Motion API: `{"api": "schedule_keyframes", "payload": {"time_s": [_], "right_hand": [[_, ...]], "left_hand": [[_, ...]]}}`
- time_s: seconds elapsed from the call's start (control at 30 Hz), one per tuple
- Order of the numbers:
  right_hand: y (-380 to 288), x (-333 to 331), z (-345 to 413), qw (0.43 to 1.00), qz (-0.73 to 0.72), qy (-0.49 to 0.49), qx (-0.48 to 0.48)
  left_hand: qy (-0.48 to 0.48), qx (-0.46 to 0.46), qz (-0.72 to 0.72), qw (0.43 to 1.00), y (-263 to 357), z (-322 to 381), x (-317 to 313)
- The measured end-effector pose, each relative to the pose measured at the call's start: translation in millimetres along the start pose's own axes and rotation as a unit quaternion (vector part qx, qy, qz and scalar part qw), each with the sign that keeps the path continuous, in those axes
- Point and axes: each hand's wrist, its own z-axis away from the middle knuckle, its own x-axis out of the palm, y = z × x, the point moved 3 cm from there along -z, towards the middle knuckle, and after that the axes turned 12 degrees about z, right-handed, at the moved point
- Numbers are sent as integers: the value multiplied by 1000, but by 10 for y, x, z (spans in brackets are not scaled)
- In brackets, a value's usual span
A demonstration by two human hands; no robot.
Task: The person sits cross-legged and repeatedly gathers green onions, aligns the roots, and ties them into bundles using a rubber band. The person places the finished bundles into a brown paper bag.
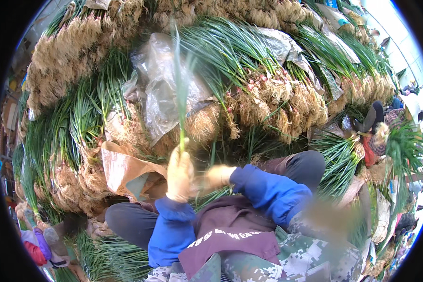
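My left hand (180,174), in a pale glove, is closed around the lower stems of a few green onion-like plants (181,102), whose leaves point up and are blurred. Close to its right is my right hand (216,176), gloved too and smeared by motion; whether its fingers hold anything does not show. Beyond both hands lies a crumpled clear plastic sheet (162,84) over rooty bundles. To its right rests a heap of green plants (229,46) with reddish bulbs and long tan roots (264,102).
An opened brown paper sack (127,169) stands left of my hands. Bundles of rooted plants (81,120) line the left and the far side (70,49). More leafy bundles (338,158) lie at right, near another person (377,141). A further person (42,246) is at lower left.
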Motion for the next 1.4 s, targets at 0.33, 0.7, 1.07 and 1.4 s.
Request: {"api": "schedule_keyframes", "payload": {"time_s": [0.33,0.7,1.07,1.4], "right_hand": [[692,-633,223,943,-108,201,243],[159,-815,536,891,-359,231,157],[77,-849,317,814,-468,309,151],[421,-282,-9,960,-67,209,173]], "left_hand": [[-50,-192,7,980,-613,-582,-683],[-48,-111,163,979,-673,-193,-428],[-95,-157,84,979,-442,7,-564],[-175,-75,105,976,-198,71,-77]]}}
